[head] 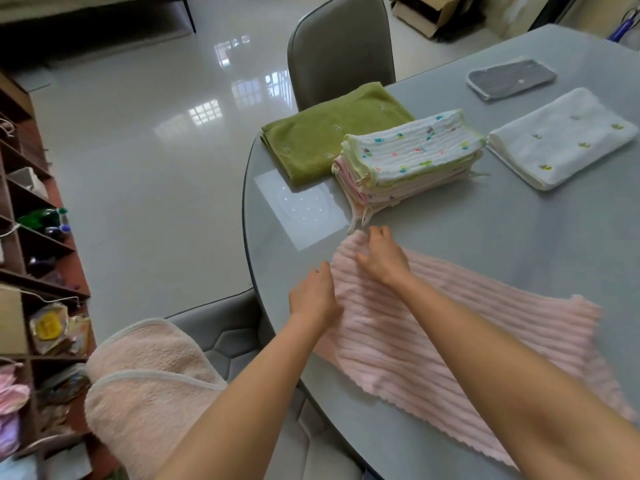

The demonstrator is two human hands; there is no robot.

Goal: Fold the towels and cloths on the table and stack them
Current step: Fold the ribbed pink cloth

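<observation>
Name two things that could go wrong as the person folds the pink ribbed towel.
The pink ribbed towel lies near the table edge, so a careless fold might drag it off. Both hands work close to the stack of printed cloths; a wide sweep could nudge it crooked.
</observation>
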